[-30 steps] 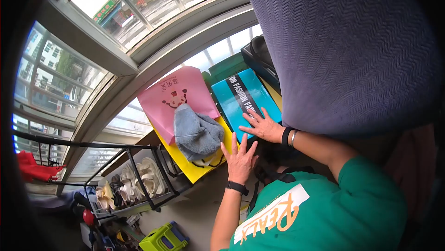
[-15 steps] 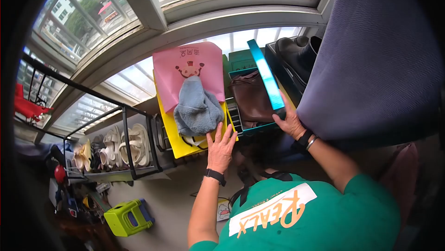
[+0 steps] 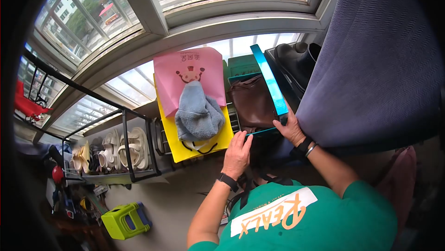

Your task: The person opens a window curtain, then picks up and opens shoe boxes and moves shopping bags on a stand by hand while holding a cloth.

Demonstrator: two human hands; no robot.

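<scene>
My right hand [image 3: 291, 128] grips the lower end of a teal box lid [image 3: 270, 80], which stands on edge at the right side of an open teal box [image 3: 265, 132]. Inside the box lies a dark brown leather item [image 3: 252, 103]. My left hand [image 3: 237, 156] is at the box's near left corner, fingers fairly close together but not curled round anything; its fingertips reach the rim. Just left of it, a grey-blue cloth [image 3: 199, 114] rests on a pink bag [image 3: 185, 61] and a yellow bag [image 3: 178, 151].
Black shoes [image 3: 299, 63] sit in a dark box at the right, beside a hanging grey-purple cloth [image 3: 366, 75]. Light shoes [image 3: 135, 147] stand on a black-framed rack at the left. A green and blue stool [image 3: 123, 222] is on the floor below.
The teal lid has come up off the box in my right hand and turned on edge, showing the brown item. My left hand has moved from beside the grey-blue cloth to the box's corner.
</scene>
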